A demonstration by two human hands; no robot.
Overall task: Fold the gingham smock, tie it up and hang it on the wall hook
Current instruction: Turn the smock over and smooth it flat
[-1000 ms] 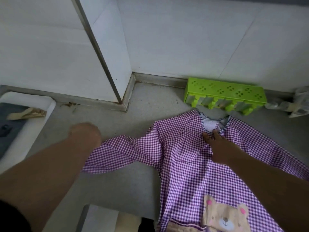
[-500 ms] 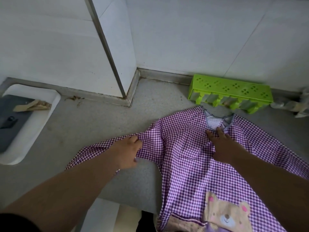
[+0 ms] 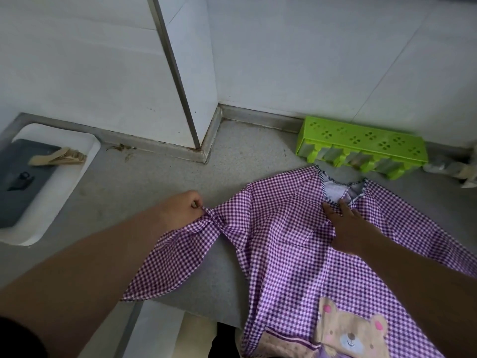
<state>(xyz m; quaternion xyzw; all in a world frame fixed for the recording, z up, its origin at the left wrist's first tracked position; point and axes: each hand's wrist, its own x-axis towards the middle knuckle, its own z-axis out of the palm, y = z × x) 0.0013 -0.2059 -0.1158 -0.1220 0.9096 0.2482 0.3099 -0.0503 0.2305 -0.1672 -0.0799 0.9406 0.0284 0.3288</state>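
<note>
a grey counter (image 3: 160, 182) runs up to the white wall and a jutting corner; a purple gingham smock (image 3: 278, 228) lies spread on it, neck towards the wall, lower part with a bear patch hanging over the near edge; a lime green plastic rack (image 3: 361, 148) sits against the wall, just beyond the collar; a white tray (image 3: 74, 174) at the left holds a dark slab and a scrap of brown paper; crumpled clear plastic (image 3: 449, 166) lies far right.
</note>
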